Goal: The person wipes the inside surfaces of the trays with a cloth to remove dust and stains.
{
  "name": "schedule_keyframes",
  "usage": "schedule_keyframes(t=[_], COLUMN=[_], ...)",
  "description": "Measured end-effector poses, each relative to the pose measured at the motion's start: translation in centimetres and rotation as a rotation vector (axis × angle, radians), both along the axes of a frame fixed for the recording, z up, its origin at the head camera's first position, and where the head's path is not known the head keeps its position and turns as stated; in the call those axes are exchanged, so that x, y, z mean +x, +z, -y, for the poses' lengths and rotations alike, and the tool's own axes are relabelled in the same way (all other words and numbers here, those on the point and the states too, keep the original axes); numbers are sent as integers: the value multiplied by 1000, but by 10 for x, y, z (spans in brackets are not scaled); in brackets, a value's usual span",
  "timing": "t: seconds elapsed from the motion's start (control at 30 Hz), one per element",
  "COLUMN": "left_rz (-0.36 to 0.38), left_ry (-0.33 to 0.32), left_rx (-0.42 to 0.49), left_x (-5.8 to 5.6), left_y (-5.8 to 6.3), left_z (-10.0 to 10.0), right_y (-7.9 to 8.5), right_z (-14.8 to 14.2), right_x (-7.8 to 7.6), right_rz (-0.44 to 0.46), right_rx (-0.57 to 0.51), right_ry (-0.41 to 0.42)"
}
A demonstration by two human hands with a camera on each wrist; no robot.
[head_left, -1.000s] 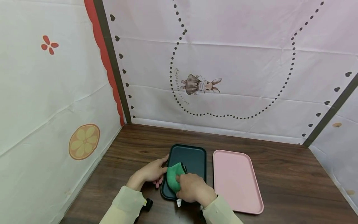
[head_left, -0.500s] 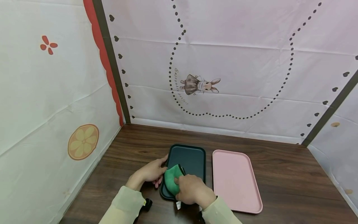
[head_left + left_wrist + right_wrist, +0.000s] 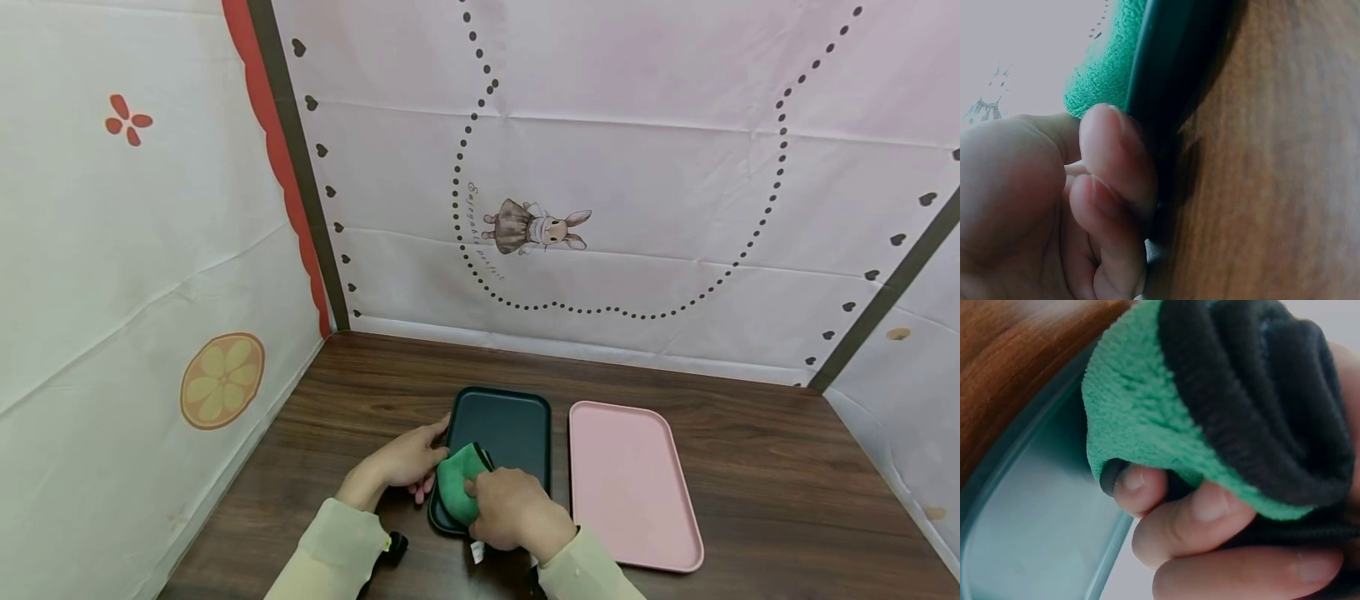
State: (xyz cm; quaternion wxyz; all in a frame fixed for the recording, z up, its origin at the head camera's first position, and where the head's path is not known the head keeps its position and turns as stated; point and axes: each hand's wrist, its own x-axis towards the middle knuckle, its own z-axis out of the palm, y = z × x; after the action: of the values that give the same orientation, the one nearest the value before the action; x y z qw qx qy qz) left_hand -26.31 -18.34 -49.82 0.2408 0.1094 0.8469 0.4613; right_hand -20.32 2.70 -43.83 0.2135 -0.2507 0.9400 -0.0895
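Green cloth (image 3: 455, 483), fluffy and edged in black, lies folded in the near left part of a dark tray (image 3: 510, 425), reaching the tray's left rim. The right hand (image 3: 513, 508) grips it in a bunch, fingers curled round; the right wrist view shows several black-edged folds stacked together, with fingertips pressed against the green pile. A white label (image 3: 477, 551) pokes out below that hand, by the tray's near edge.

The left hand (image 3: 408, 457) holds the dark tray at its left side: the thumb is at the rim, just beside the cloth, and the forefinger reaches forward along the edge. In the left wrist view two other fingers are bent in close against the tray's outer wall, low over the wood.

To the right of the dark tray, near it but apart, a pink tray (image 3: 630, 475) lies flat on the brown wooden bench (image 3: 765, 475). Both trays have rounded corners and a raised rim.

Pale yellow sleeves (image 3: 330, 550) cover both forearms, and something black shows beneath each wrist. Behind the bench hangs a whitish sheet (image 3: 637, 167) printed with a rabbit (image 3: 534, 227) in a dress, turned sideways, and dotted lines. An orange slice (image 3: 222, 381) and a red flower (image 3: 129, 121) decorate the left side.
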Motion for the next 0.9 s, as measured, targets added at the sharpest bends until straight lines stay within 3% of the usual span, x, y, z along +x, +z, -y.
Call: schedule_keyframes(t=[0.47,0.9], left_rz=[-3,6], left_ry=[3,-2], left_rx=[-1,20], left_x=[1,2], left_y=[2,5], left_z=[0,0], right_y=[1,0], right_z=[0,-6], right_x=[0,0], right_rz=[5,69], right_rx=[26,-58], right_ry=[25,-27])
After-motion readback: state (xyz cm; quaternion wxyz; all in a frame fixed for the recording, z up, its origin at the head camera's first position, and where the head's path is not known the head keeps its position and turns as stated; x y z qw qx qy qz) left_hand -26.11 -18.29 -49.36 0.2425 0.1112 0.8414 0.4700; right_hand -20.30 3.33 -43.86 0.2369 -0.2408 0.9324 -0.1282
